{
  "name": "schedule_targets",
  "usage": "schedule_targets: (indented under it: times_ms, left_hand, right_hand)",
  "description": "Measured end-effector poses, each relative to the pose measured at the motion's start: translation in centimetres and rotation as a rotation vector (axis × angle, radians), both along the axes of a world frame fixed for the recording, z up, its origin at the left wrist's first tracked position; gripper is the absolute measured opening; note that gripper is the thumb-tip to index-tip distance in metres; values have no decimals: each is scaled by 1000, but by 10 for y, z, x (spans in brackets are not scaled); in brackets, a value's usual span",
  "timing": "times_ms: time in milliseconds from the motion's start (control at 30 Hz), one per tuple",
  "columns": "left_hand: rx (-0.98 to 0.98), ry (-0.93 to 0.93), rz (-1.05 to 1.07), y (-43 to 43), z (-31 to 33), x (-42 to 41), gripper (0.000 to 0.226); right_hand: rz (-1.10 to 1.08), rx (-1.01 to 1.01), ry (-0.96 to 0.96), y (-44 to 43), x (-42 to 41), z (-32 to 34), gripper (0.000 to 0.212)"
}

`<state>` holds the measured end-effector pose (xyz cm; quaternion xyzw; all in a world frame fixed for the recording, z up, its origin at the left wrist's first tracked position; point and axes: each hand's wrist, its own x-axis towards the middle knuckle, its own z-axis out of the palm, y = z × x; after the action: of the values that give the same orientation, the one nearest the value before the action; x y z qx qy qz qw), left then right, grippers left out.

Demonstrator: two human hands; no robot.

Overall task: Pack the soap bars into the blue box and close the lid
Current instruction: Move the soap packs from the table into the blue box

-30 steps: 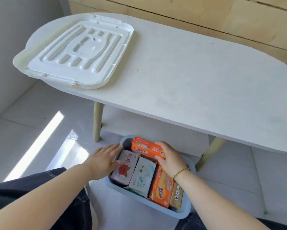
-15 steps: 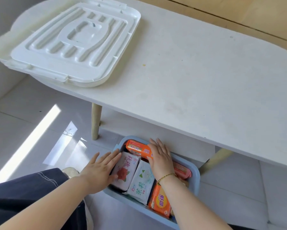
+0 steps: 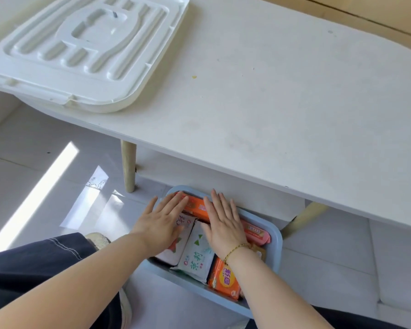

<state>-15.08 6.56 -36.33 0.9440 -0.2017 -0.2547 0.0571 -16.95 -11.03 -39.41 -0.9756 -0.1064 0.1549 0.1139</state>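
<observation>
Both hands are lying flat and spread, gripping nothing: the left hand [image 3: 160,224] and right hand [image 3: 223,223] are pressing the soap bars [image 3: 196,255] down in the blue box [image 3: 277,245] on the floor. The lid [image 3: 81,51] is waiting on the desk [image 3: 283,103], up and forward to the left, nearer the left hand, its long axis running away from the person.

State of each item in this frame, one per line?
blue box: open, on floor, packed with soap bars.
white lid: off, lying on table.
orange soap bar: lying across the back, under both hands.
left hand: flat, open.
right hand: flat, open.
</observation>
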Motion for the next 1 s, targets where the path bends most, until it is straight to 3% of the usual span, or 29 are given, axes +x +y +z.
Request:
schedule_targets:
  times_ms: [200,300,667,833,1000]
  left_hand:
    - [139,9,-107,-22,-6,6,60]
    - [186,41,-109,-25,-11,6,65]
    - [279,78,-133,-27,-10,13,66]
    - [159,63,-68,-23,10,7,57]
    - [-6,-84,29,4,71,-7,48]
  right_hand:
    - [-35,-26,156,-27,-38,-6,70]
    - [-15,-119,175,-29,-39,-9,69]
    - [-50,-75,243,-28,-28,1,62]
    - [-1,-2,180,-24,-33,25,56]
    - [29,171,-71,3,-36,86,42]
